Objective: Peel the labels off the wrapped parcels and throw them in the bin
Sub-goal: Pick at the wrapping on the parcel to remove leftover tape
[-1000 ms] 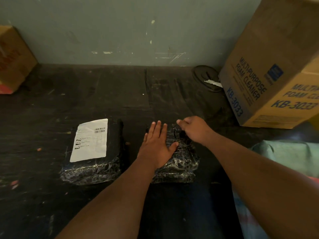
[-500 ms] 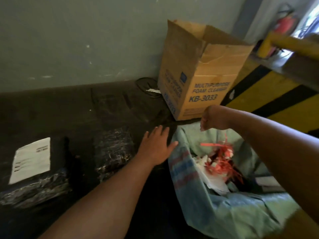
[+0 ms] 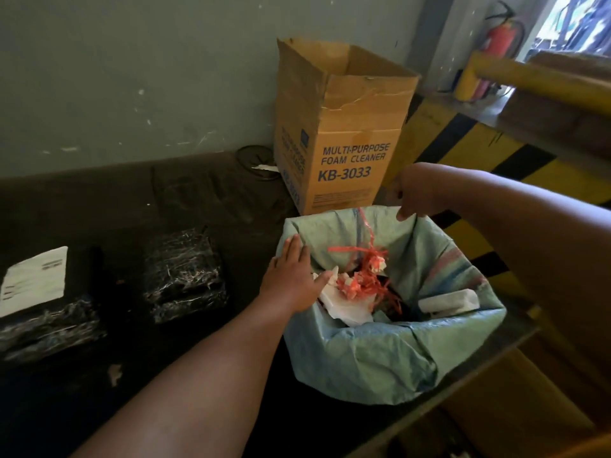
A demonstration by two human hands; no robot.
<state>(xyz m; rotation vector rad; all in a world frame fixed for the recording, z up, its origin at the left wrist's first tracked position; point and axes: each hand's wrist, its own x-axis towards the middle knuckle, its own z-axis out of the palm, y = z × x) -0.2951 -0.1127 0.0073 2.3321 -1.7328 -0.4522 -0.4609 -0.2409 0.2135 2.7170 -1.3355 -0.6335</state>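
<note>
Right hand [image 3: 417, 192] now over crinkly woven bin [image 3: 390, 355], perhaps empty.

A single head-worn wide-angle view looks forward and steeply down from close above, facing the wall corner. It takes in the dark table [image 3: 99, 200] on the left, the lined bin [image 3: 380, 365] near centre-right, and both forearms reaching in from below.

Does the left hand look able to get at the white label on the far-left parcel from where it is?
Probably yes: the left hand lies open at the green-lined bin's rim; only the unlabelled black wrapped parcel lies before the white paper label.
</note>
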